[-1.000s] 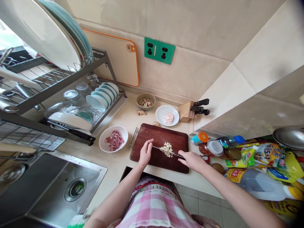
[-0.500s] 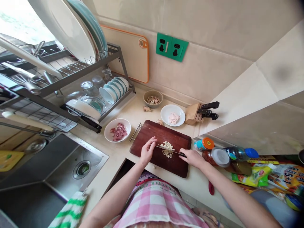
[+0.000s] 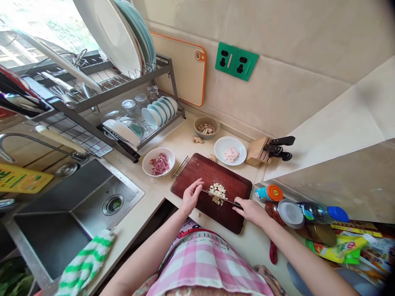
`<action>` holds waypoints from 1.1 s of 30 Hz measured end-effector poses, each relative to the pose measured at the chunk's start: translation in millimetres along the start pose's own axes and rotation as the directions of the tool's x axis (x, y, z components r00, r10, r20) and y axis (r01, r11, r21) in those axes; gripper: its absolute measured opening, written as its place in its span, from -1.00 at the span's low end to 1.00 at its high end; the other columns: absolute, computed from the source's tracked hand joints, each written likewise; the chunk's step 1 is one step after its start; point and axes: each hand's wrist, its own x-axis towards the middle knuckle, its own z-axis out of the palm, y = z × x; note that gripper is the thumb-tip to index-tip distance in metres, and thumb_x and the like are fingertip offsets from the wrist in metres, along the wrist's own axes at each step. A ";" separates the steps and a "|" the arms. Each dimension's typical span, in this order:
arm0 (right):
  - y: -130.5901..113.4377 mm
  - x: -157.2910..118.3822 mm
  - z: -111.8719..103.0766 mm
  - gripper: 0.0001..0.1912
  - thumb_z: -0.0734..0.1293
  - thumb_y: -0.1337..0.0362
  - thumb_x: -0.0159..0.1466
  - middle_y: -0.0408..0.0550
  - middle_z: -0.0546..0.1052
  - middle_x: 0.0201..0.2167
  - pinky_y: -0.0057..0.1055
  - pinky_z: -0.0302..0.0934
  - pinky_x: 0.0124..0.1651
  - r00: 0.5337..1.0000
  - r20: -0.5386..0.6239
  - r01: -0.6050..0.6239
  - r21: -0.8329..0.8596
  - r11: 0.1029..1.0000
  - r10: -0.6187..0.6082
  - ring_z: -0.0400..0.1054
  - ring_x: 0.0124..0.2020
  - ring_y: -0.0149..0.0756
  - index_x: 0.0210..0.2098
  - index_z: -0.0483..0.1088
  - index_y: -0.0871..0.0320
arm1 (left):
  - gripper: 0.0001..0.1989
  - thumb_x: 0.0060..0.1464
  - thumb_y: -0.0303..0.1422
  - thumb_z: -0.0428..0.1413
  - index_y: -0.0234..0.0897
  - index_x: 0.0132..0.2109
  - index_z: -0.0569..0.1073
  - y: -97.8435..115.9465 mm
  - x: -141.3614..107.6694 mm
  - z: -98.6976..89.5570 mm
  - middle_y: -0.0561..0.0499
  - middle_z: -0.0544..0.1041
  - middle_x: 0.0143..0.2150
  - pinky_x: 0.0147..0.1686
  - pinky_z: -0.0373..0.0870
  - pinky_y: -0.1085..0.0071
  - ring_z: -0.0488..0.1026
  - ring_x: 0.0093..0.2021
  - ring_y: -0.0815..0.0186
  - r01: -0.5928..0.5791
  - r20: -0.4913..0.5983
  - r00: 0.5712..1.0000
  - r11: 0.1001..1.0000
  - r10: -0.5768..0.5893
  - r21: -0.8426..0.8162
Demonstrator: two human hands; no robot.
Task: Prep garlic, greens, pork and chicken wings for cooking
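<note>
A dark red-brown cutting board (image 3: 191, 172) lies on the counter with a pile of chopped pale pieces (image 3: 218, 190) on it. Across the pile runs a knife (image 3: 228, 200), seen nearly edge-on. My right hand (image 3: 248, 209) is wrapped round its black handle at the board's right side. At the blade's other end, my left hand (image 3: 191, 195) is closed with thumb and fingers at the tip. Behind the board are a white plate (image 3: 219, 150) with pale pink meat and a piece of ginger (image 3: 212, 158). Sliced red meat fills a white bowl (image 3: 147, 165) to the left.
A dish rack (image 3: 123, 87) and sink (image 3: 77, 197) are on the left. A strainer bowl (image 3: 197, 124) and knife block (image 3: 257, 151) stand behind the board. Jars, a blue-capped bottle (image 3: 321, 213) and packets crowd the right. A red handle (image 3: 273, 252) shows near the front edge.
The view has shifted left, so the rack, sink and wall sockets appear farther right. Both hands remain at the knife, which still lies across the chopped pile.
</note>
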 end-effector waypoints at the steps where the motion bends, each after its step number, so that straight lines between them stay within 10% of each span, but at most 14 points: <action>1: 1.3 0.3 -1.9 -0.81 0.20 0.11 0.35 -0.08 0.57 -0.33 -0.46 0.10 -0.33 1.000 -0.003 0.010 0.002 1.000 -0.010 0.46 -0.31 -0.23 -0.17 0.34 0.05 | -0.64 0.07 -0.09 0.12 -0.26 -0.14 0.56 0.9 1.2 0.7 -0.18 0.46 0.15 0.24 0.17 0.12 0.35 0.20 0.07 0.008 -0.009 1.000 1.000 -0.008 -0.010; 13: 13.0 8.5 5.9 -0.77 0.15 0.08 0.35 -0.06 0.57 -0.34 -0.43 0.12 -0.35 0.998 -0.037 0.041 -0.020 0.999 -0.042 0.47 -0.32 -0.21 -0.16 0.33 0.06 | -0.66 0.12 -0.13 0.06 -0.24 -0.09 0.51 0.5 9.6 5.0 -0.15 0.48 0.12 0.23 0.18 0.16 0.33 0.21 0.13 -0.048 0.013 0.999 0.996 0.047 0.080; 17: 24.1 7.0 8.2 -0.73 0.14 0.02 0.33 -0.10 0.55 -0.35 -0.42 0.17 -0.29 0.995 -0.072 0.077 0.119 0.990 -0.069 0.44 -0.34 -0.24 -0.18 0.34 0.02 | -0.69 0.17 -0.19 0.02 -0.23 -0.01 0.41 0.8 -14.6 -10.7 -0.12 0.49 0.04 0.11 0.30 0.24 0.41 0.08 0.22 -0.129 -0.127 0.977 0.950 0.171 0.283; 26: 31.4 12.7 10.1 -0.66 0.12 -0.05 0.31 -0.08 0.52 -0.40 -0.40 0.16 -0.30 0.995 -0.102 0.018 0.210 0.978 0.004 0.42 -0.36 -0.20 -0.21 0.32 0.05 | -0.87 0.18 -0.38 0.03 -0.25 -0.21 0.47 -42.9 -85.4 -20.7 -0.08 0.51 -0.28 -0.22 0.26 0.22 0.43 -0.21 0.13 -0.368 0.378 0.925 0.304 0.031 0.879; 33: 19.8 11.8 26.4 -0.71 0.11 0.01 0.32 -0.11 0.48 -0.45 -0.41 0.10 -0.36 0.993 -0.092 -0.049 0.222 0.974 0.071 0.39 -0.41 -0.22 -0.22 0.28 0.06 | -0.79 0.24 -0.44 -0.06 -0.29 -0.25 0.47 -38.0 -84.6 -13.6 -0.10 0.52 -0.32 -0.23 0.18 0.21 0.43 -0.25 0.15 -0.374 0.373 0.926 0.263 0.059 0.889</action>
